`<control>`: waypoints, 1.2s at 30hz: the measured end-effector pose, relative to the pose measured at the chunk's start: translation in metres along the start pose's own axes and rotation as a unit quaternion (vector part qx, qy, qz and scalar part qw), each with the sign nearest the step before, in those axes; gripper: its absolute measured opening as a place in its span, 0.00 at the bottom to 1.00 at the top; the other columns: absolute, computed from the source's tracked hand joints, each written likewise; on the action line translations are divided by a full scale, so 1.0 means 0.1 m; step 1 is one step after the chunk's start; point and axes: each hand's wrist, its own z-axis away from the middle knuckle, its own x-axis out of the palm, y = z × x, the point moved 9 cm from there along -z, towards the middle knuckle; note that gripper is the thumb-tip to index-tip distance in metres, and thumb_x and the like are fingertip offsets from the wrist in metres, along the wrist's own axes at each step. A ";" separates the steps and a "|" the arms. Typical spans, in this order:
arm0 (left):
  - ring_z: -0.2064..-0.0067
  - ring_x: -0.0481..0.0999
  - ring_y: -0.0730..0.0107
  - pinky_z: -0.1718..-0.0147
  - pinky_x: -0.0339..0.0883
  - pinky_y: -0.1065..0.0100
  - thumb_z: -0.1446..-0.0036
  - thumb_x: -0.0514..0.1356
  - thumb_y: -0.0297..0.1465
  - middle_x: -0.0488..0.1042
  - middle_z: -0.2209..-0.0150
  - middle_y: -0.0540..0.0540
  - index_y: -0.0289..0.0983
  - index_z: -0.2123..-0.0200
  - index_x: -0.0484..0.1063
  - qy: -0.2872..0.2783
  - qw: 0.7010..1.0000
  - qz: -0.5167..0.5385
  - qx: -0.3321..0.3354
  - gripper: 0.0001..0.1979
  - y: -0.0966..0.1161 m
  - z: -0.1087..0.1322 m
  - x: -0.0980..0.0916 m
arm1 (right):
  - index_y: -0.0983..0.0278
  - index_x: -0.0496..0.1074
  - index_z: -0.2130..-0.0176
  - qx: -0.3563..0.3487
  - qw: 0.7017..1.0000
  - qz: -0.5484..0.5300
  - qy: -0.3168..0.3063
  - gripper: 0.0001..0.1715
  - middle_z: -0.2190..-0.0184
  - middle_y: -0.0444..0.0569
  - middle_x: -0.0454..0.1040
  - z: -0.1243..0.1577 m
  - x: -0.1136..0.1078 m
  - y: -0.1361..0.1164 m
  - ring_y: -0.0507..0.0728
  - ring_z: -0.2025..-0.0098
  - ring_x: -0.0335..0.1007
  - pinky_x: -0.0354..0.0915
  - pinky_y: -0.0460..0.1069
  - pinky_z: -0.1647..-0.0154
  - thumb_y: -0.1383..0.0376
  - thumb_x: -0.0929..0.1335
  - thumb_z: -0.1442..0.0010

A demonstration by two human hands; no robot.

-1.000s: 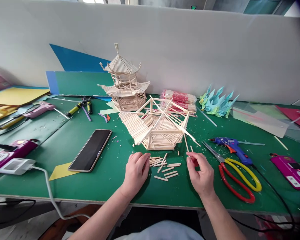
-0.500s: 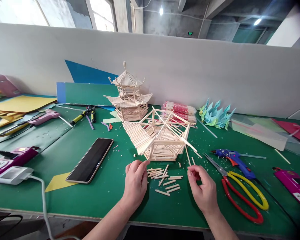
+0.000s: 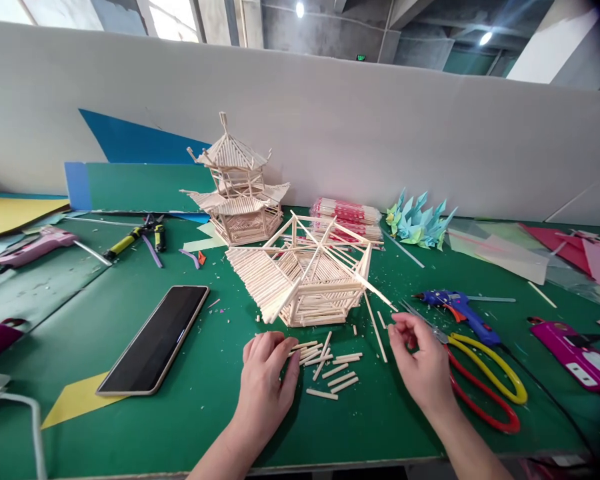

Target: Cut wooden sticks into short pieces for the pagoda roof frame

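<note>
My left hand [image 3: 267, 370] is at the left end of a pile of short wooden sticks [image 3: 343, 377], thumb and forefinger apart, fingertips touching or just above the nearest ones. My right hand [image 3: 417, 353] is loosely curled above the table, a small gap between thumb and forefinger and nothing visible in it. Left of it lies a longer thin stick [image 3: 377, 330]. Just beyond both hands stands a six-sided stick frame [image 3: 325, 293], its left roof panel covered with sticks and other roof sections bare. Behind it is a tiered stick pagoda [image 3: 237, 193].
Scissors [image 3: 485, 380] with red and yellow handles and a blue glue gun [image 3: 460, 313] lie on the right. A phone [image 3: 155, 340] rests at left on yellow paper. Packed stick bundles [image 3: 347, 217] and a folded-paper piece [image 3: 420, 220] stand along the white partition [image 3: 330, 127].
My right hand has moved right, off the longer stick, which now lies uncovered. My left hand has come down to the short sticks with thumb and forefinger parted. The view has shifted right.
</note>
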 end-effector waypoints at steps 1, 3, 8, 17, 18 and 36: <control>0.66 0.69 0.63 0.66 0.63 0.61 0.46 0.54 0.24 0.69 0.69 0.43 0.35 0.65 0.69 -0.003 1.000 0.004 0.003 0.06 0.01 0.00 0.01 | 0.65 0.64 0.60 0.001 1.000 0.019 -0.018 0.09 0.71 0.48 0.68 -0.06 0.00 0.05 0.54 0.72 0.66 0.65 0.49 0.70 0.64 0.61 0.42; 0.66 0.69 0.64 0.65 0.63 0.61 0.46 0.53 0.23 0.68 0.68 0.44 0.36 0.65 0.69 -0.012 1.000 0.012 0.010 0.07 0.02 -0.01 0.03 | 0.64 0.65 0.60 -0.006 0.996 0.060 -0.070 0.09 0.71 0.47 0.70 -0.18 0.04 0.11 0.55 0.72 0.67 0.64 0.49 0.71 0.65 0.62 0.44; 0.66 0.67 0.64 0.65 0.62 0.61 0.47 0.53 0.19 0.67 0.67 0.43 0.35 0.63 0.67 -0.018 0.999 0.043 0.027 0.10 0.07 -0.02 0.01 | 0.61 0.66 0.68 -0.020 0.969 0.164 -0.184 0.04 0.75 0.45 0.71 -0.42 0.25 0.13 0.54 0.77 0.66 0.57 0.46 0.81 0.66 0.62 0.46; 0.66 0.65 0.65 0.66 0.58 0.61 0.47 0.54 0.19 0.69 0.68 0.44 0.37 0.60 0.64 -0.069 0.990 0.116 0.047 0.12 0.43 -0.10 0.08 | 0.64 0.64 0.81 0.007 0.896 0.287 -0.338 0.14 0.82 0.41 0.67 -0.79 0.76 0.17 0.49 0.82 0.59 0.51 0.44 0.83 0.62 0.67 0.49; 0.67 0.65 0.65 0.67 0.58 0.61 0.47 0.54 0.20 0.69 0.69 0.44 0.37 0.61 0.65 -0.084 0.991 0.096 0.035 0.10 0.42 -0.12 0.12 | 0.64 0.64 0.82 0.012 0.890 0.289 -0.354 0.16 0.83 0.40 0.65 -0.80 0.79 0.19 0.48 0.82 0.58 0.53 0.44 0.82 0.60 0.67 0.48; 0.70 0.66 0.63 0.70 0.60 0.63 0.41 0.47 0.24 0.68 0.71 0.44 0.36 0.70 0.69 -0.325 0.930 -0.155 0.074 0.12 0.29 -0.08 0.56 | 0.63 0.65 0.80 0.128 0.916 0.024 -0.378 0.07 0.85 0.41 0.65 -0.60 0.46 0.47 0.49 0.82 0.58 0.52 0.43 0.83 0.63 0.62 0.55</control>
